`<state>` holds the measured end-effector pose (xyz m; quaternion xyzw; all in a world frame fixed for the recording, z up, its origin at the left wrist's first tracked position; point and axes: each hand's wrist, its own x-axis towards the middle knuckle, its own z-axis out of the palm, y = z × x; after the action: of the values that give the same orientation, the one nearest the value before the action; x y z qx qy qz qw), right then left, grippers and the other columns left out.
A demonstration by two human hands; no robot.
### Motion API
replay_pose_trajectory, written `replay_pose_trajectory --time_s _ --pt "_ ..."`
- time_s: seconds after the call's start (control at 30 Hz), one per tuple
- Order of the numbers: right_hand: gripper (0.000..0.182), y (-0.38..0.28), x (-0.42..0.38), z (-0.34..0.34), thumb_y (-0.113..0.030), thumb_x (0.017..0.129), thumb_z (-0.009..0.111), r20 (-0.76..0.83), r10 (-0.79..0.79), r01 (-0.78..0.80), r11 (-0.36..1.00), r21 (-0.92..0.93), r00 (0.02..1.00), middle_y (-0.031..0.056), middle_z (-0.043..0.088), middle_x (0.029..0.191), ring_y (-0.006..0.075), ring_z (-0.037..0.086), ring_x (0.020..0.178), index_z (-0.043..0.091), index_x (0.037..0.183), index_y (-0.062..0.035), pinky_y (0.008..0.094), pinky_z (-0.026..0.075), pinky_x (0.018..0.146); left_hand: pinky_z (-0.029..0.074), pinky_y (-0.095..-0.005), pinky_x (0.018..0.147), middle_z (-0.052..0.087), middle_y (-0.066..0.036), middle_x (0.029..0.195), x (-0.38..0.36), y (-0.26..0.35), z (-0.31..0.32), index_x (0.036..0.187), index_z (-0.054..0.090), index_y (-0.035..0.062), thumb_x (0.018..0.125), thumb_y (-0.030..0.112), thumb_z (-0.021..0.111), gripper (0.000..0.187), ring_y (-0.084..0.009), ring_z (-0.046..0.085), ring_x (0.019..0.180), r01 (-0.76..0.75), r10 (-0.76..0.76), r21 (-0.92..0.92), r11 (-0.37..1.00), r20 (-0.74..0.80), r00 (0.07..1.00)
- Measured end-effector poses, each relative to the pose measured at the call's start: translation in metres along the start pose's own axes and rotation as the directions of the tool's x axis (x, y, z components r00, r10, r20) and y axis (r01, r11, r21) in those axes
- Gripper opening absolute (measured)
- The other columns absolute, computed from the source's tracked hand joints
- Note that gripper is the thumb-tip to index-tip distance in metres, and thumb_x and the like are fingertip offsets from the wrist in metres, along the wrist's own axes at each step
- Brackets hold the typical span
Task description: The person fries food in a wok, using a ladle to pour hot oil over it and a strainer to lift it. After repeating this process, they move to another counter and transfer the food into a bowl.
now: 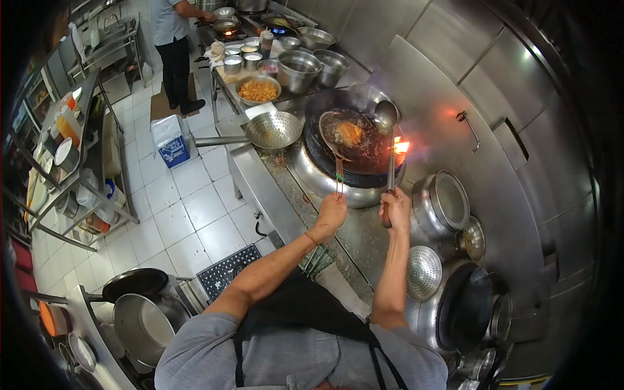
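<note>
My left hand (333,211) is closed around the thin handle of a round-rimmed strainer (339,170). Its head lies in the bubbling liquid of a large dark wok (314,123), around an orange-brown piece of food (350,134). In my right hand (396,207) is the wooden-ended handle of a metal ladle (385,115), its bowl raised over the wok's far right side. Flames (401,147) show at the wok's right edge, beside the ladle's shaft.
A perforated metal strainer (275,132) rests left of the wok, its handle jutting over the counter edge. Beyond stand a bowl of orange pieces (258,90) and metal pots (299,70). Stacked pots (448,198) are at right. Another person (174,49) stands at the far stove.
</note>
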<state>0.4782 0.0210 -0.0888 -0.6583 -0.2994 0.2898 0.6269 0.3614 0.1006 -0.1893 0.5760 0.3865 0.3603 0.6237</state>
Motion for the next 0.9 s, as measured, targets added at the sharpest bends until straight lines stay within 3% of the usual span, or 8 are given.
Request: replay_pose_trajectory --time_s 0.23,0.33,0.4,0.53,0.67,0.73,0.87,0.9 --pt "0.003 0.006 -0.028 -0.015 -0.006 0.074 0.050 -0.064 0.111 -0.117 0.990 -0.083 0.992 0.0031 0.049 0.058 0.0102 0.045 0.037 0.048 0.073 -0.0035 0.0223 0.034 0.031 0.043 -0.0434 0.070 0.059 -0.026 0.081 -0.003 0.007 0.000 0.085 0.057 -0.0048 0.085 0.017 0.043 0.026 -0.0402 0.056 0.080 -0.095 0.100 0.128 0.987 -0.040 0.994" --pt "0.010 0.001 -0.037 -0.028 -0.009 0.078 0.049 -0.035 0.318 -0.300 0.922 0.245 0.947 0.0040 0.049 0.060 0.0110 0.042 0.035 0.051 0.082 -0.0009 0.0229 0.031 0.029 0.043 -0.0440 0.072 0.058 -0.026 0.081 0.000 0.006 0.002 0.084 0.057 -0.0054 0.084 0.016 0.043 0.026 -0.0404 0.056 0.081 -0.146 0.161 0.220 0.965 -0.052 0.986" --pt "0.026 -0.005 -0.035 -0.046 -0.012 0.082 0.046 0.292 0.368 -0.465 0.600 0.651 0.883 0.0060 0.049 0.066 0.0114 0.041 0.038 0.049 0.100 0.0060 0.0240 0.029 0.029 0.043 -0.0435 0.072 0.058 -0.026 0.082 0.003 0.004 0.003 0.085 0.057 -0.0057 0.084 0.017 0.043 0.026 -0.0405 0.056 0.081 -0.140 0.152 0.195 0.971 -0.046 0.987" --pt "0.040 -0.007 -0.028 -0.053 -0.012 0.084 0.041 0.487 0.233 -0.533 0.213 0.819 0.842 0.0087 0.047 0.075 0.0102 0.044 0.048 0.036 0.111 0.0164 0.0249 0.028 0.032 0.043 -0.0418 0.072 0.058 -0.027 0.082 0.005 0.007 -0.003 0.086 0.058 -0.0062 0.083 0.018 0.045 0.027 -0.0402 0.057 0.080 -0.090 0.091 0.138 0.986 -0.005 0.996" --pt "0.037 -0.010 -0.021 -0.042 -0.012 0.084 0.041 0.473 0.251 -0.528 0.241 0.814 0.844 0.0075 0.047 0.074 0.0095 0.043 0.046 0.039 0.110 0.0143 0.0238 0.028 0.031 0.043 -0.0411 0.071 0.059 -0.027 0.081 0.010 0.000 -0.004 0.084 0.058 -0.0061 0.083 0.018 0.046 0.027 -0.0399 0.057 0.080 -0.030 0.029 0.069 0.997 0.015 0.999" --pt "0.028 -0.014 -0.016 -0.030 -0.010 0.082 0.045 0.398 0.269 -0.478 0.408 0.778 0.877 0.0054 0.049 0.069 0.0098 0.042 0.043 0.048 0.103 0.0089 0.0239 0.030 0.028 0.036 -0.0289 0.043 0.048 -0.001 0.054 0.014 -0.012 0.000 0.074 0.057 0.0014 0.085 0.018 0.046 0.023 -0.0108 0.044 0.046 -0.106 0.106 0.010 0.994 0.000 0.994" --pt "0.022 -0.019 -0.008 -0.006 -0.008 0.080 0.050 0.281 0.255 -0.379 0.648 0.661 0.925 0.0046 0.051 0.065 0.0101 0.045 0.042 0.052 0.099 0.0014 0.0239 0.032 0.026 0.033 -0.0277 0.040 0.046 0.000 0.053 0.009 -0.005 -0.003 0.073 0.056 0.0035 0.086 0.019 0.046 0.023 -0.0100 0.042 0.043 -0.097 0.096 -0.015 0.995 -0.011 0.995" --pt "0.022 -0.019 -0.007 -0.001 -0.008 0.080 0.050 0.285 0.255 -0.382 0.648 0.659 0.924 0.0046 0.051 0.065 0.0101 0.045 0.042 0.052 0.099 0.0014 0.0239 0.032 0.026 0.038 -0.0343 0.056 0.053 -0.013 0.066 0.007 0.001 -0.005 0.078 0.057 -0.0014 0.084 0.018 0.046 0.023 -0.0247 0.049 0.061 -0.039 0.038 0.006 0.999 0.005 0.999"
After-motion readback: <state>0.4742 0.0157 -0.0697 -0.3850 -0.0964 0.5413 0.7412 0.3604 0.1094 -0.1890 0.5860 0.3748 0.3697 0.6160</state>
